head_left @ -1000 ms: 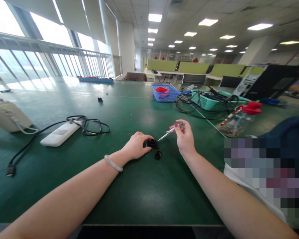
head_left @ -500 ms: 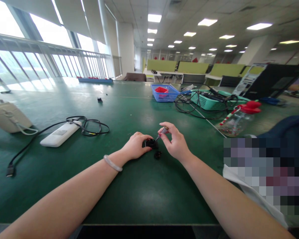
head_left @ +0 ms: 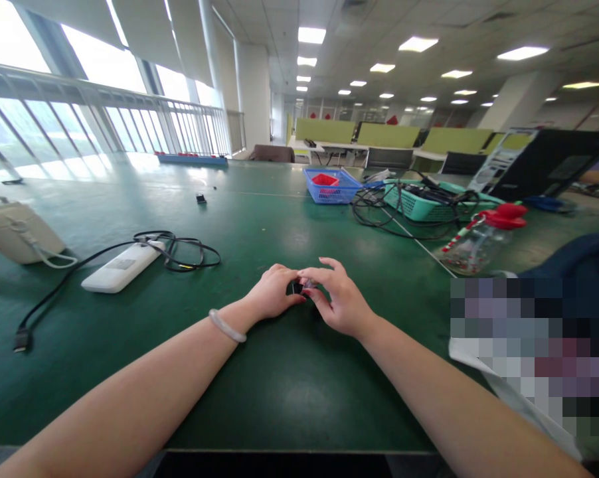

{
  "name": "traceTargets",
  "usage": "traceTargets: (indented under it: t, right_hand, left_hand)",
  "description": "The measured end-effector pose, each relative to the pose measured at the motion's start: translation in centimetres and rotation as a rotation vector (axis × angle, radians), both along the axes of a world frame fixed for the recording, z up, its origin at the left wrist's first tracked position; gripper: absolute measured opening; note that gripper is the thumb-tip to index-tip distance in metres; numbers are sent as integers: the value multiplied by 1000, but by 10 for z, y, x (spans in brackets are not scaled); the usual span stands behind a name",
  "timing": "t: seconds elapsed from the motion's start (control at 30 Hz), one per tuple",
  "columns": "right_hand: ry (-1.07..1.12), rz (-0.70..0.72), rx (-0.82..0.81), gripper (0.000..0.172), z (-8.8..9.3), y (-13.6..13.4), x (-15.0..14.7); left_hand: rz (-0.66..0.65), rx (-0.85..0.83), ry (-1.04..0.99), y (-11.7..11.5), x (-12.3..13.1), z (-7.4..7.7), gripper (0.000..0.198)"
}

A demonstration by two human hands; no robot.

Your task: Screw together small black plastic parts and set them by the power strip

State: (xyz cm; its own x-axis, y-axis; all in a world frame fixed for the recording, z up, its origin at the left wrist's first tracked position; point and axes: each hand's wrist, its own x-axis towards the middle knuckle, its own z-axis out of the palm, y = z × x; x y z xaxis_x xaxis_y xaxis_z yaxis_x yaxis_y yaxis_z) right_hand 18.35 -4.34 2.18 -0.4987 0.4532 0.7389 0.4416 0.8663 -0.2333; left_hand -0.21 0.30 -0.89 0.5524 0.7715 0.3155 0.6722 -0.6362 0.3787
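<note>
My left hand (head_left: 271,294) rests on the green table (head_left: 289,378) and pinches a small black part (head_left: 296,288) with its fingertips. My right hand (head_left: 338,302) lies right beside it, fingers curled down over the same part. A slim screwdriver (head_left: 309,285) is in those fingers; only a short grey bit shows between the two hands. A second small black piece that lay beside the part is hidden under my right hand. A pale bangle (head_left: 226,326) sits on my left wrist.
A white power strip (head_left: 116,268) with a looped black cable (head_left: 182,253) lies at the left, a beige device (head_left: 15,232) beyond it. Farther back stand a blue basket (head_left: 329,186), a teal basket (head_left: 422,204) of cables and a red-capped bottle (head_left: 479,242).
My right hand has come down and to the left with the screwdriver, from raised beside the part to lying over it. It now covers the loose black piece. My left hand has stayed put.
</note>
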Motion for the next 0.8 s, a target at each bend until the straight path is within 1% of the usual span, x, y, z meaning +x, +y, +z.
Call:
traceTargets:
  t: [0.07,0.17,0.23,0.3,0.37,0.5,0.57,0.8]
  right_hand:
    - [43,-34,-70,36,-2,3,-1]
    - [236,-106,-236,29,-5,10,3]
    - [370,-117,-362,29,-7,15,7]
    - [439,-103,-438,29,-8,17,10]
    - [461,-92,-440,30,-7,17,12]
    - [537,-78,-318,33,-3,11,13]
    - [540,-89,-278,33,-2,10,14]
    - [350,-182,-318,32,-9,16,15]
  left_hand:
    - [-6,-7,-5,-1,0,1,30]
    - [-1,-27,-15,-4,0,4,38]
    - [14,-44,-13,-6,0,7,43]
    - [23,-56,-7,-7,1,9,45]
    - [22,-55,-4,-7,1,10,44]
    - [7,-49,-8,-7,2,10,42]
    - [7,-51,-11,-7,2,10,42]
    - [17,-62,-69,-5,3,6,43]
